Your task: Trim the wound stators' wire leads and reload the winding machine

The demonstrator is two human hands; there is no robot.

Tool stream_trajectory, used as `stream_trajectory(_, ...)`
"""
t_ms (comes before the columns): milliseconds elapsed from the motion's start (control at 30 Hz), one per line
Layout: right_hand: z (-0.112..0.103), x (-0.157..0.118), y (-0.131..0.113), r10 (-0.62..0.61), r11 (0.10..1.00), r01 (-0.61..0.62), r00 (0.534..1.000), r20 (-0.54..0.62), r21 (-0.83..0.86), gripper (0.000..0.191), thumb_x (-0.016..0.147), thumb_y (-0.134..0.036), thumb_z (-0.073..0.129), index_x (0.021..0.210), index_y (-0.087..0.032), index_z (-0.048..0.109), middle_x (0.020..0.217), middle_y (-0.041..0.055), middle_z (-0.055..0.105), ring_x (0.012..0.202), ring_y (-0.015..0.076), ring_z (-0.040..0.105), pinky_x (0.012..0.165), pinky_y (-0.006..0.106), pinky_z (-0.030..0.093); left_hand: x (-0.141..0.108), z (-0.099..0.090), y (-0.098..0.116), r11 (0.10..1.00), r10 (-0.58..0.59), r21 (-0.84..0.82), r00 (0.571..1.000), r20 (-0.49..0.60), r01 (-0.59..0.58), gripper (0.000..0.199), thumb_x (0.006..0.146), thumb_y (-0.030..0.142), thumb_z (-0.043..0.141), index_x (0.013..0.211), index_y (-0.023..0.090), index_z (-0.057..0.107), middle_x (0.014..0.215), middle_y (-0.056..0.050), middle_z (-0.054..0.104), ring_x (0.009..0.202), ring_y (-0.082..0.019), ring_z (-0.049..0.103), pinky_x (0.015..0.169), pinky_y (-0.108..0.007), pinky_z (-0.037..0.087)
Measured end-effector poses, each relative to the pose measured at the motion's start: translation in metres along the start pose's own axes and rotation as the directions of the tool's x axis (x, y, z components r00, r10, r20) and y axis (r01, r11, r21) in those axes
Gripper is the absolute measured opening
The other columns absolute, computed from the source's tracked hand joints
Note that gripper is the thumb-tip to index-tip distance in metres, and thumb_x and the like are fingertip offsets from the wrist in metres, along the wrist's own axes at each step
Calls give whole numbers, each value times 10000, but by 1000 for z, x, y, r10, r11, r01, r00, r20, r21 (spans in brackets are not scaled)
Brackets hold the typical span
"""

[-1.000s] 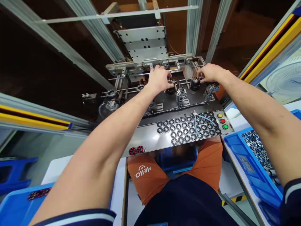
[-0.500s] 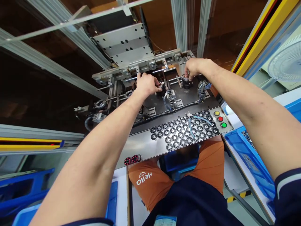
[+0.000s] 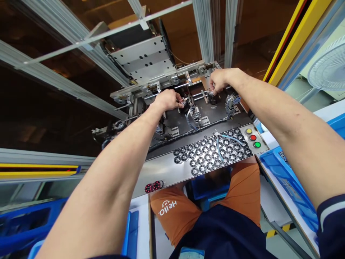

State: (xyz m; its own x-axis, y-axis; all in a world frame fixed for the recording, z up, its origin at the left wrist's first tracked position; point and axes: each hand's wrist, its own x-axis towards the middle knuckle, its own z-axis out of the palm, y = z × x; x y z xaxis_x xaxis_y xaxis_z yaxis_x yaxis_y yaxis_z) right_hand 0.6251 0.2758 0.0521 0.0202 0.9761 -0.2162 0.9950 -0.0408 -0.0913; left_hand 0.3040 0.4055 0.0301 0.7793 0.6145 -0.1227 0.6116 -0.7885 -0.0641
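A factory workstation, shown by the metal machine (image 3: 147,57), push buttons (image 3: 253,137) at the right, rows of small round parts (image 3: 207,157), and blue bins (image 3: 289,183) alongside.

Single view, head cam, no second view to overlap. Looks forward and steeply down from above the lap: orange shorts (image 3: 172,216) at bottom center, both forearms running up from the lower corners, worktop (image 3: 161,167) mid-frame, machine (image 3: 178,118) beyond it, upright frame bars (image 3: 204,32) at top. Arms are closest to the lens, machine farther out. Frame sits tilted: worktop edge climbs toward the right. Fan (image 3: 327,70) just makes the right edge.
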Motion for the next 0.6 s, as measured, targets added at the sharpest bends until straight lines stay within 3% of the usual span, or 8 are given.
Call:
stream_trajectory(133, 2, -3, -2, -8, 1000, 8, 1000, -12, -10, 261, 859, -314, 1018, 969, -131, 867, 806, -31, 814, 797, 141, 734, 889, 372, 591, -4, 0, -1, 999, 50, -13, 998, -24, -50, 406, 900, 570, 886, 1188, 284, 903, 1240, -74, 819, 1150, -316, 744, 976, -374, 544)
stream_trajectory(267, 4, -3, -5, -15, 999, 13, 999, -50, -32, 334, 829, -377, 1033, 910, -111, 847, 739, -51, 773, 739, 119, 687, 851, 348, 573, -5, 0, -1, 993, 114, -31, 993, -13, -115, 370, 964, 493, 805, 1207, 232, 902, 1224, -107, 811, 1148, -304, 746, 1041, -383, 544)
stream_trajectory(433, 10, -6, -9, -2, 998, -5, 993, -121, -58, 323, 784, -337, 1059, 907, -128, 847, 792, -27, 778, 826, 159, 710, 902, 380, 566, -7, 1, 1, 987, 155, -29, 988, -20, -155, 371, 1001, 458, 727, 1218, 202, 888, 1171, -109, 798, 1188, -297, 722, 1111, -370, 542)
stream_trajectory(600, 9, -16, -13, -5, 998, -3, 993, -119, -68, 259, 869, -335, 996, 954, -135, 857, 895, 32, 828, 923, 211, 746, 946, 406, 565, -13, -1, 7, 990, 142, -10, 989, -48, -143, 394, 1000, 442, 715, 1253, 181, 866, 1228, -124, 778, 1149, -288, 723, 1119, -383, 563)
